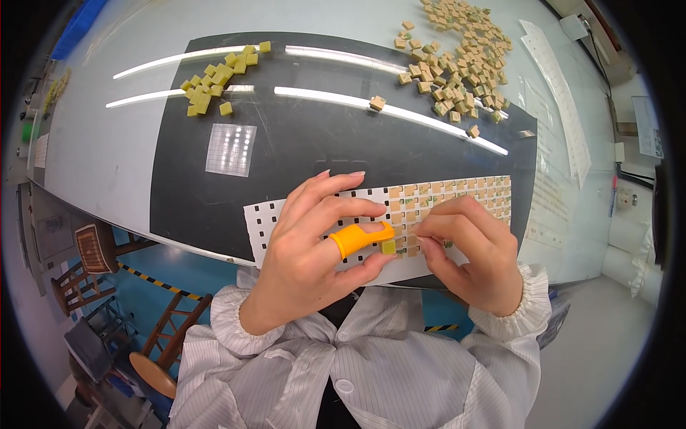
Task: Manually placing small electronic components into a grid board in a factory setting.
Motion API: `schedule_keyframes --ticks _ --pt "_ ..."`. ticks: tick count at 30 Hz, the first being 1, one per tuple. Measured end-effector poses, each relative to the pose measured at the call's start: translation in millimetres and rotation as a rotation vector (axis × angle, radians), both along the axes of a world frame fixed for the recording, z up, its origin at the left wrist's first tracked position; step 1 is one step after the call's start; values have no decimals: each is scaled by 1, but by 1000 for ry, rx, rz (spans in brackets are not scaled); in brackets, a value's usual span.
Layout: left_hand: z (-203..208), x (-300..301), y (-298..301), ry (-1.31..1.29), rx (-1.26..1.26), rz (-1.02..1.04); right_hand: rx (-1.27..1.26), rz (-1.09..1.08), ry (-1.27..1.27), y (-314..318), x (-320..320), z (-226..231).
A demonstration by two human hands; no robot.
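Coat nearest, right hand's grip unclear, left hand pinching yellow block: slipping could drop it off bench's near edge!

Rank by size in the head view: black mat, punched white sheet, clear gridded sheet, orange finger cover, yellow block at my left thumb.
Black mat
Punched white sheet
Clear gridded sheet and orange finger cover: unsure, cover sits nearer the camera
Yellow block

The finger cover is orange, the cubes are yellow-green, the sheet is white with black squares, the coat is white with thin stripes.
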State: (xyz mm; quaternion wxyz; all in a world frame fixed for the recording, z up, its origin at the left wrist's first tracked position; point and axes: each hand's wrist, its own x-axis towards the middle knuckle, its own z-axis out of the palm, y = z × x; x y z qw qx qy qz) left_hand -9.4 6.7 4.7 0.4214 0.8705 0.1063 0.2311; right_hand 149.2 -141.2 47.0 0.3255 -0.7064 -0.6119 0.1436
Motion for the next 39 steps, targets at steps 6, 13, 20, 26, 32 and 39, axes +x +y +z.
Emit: schedule_keyframes --ticks 6,13,20,26,32,39 --pt "0 -1 2 18 23 -5 9 -111 42 -17 -13 -5" --pt "-1 2 2 -2 26 6 16 78 -130 -14 -15 -6" --pt "-1 2 1 -20 10 -26 39 -207 125 -27 -21 -5" --pt "1 1 1 7 20 -11 -44 -315 60 -25 -36 -14" --pt "-1 2 1 -19 29 -17 -42 -310 -1 -24 -46 -18" --pt "-1 2 1 -27 23 -19 -62 -390 37 -19 -47 -17"
